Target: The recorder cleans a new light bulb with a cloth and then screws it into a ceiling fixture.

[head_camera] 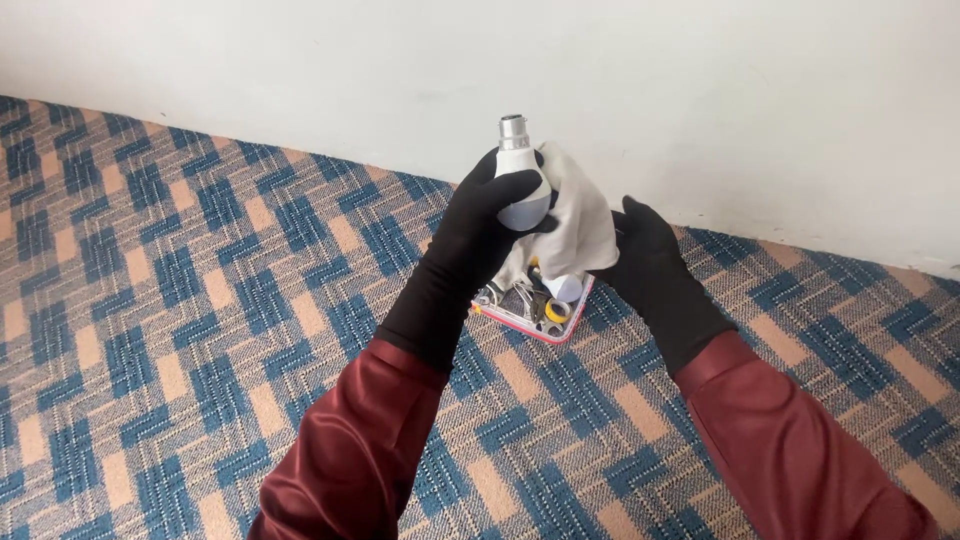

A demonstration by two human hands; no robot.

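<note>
Head view: left hand (pixel 490 215) grips a bulb (pixel 522 180), cap at twelve o'clock, keeping its globe exposed. Right hand (pixel 645 255) presses a cloth (pixel 580 225) against it from three o'clock, above a tray (pixel 535 310) on the carpet (pixel 200 280).

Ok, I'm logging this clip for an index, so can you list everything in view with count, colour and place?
bulb: one, white with a metal cap pointing up, held in the left hand, above the tray
cloth: one, white, against the bulb's right side, held by the right hand
tray: one, red-rimmed, on the carpet below the hands, holding small metal parts and a yellow ring; contents partly hidden
carpet: one, blue, tan and white woven pattern, covering the floor
wall: one, white, along the top
sleeves: two, dark red, at the bottom
left hand: one, black glove, wrapped around the bulb
right hand: one, black glove, behind the cloth
</note>
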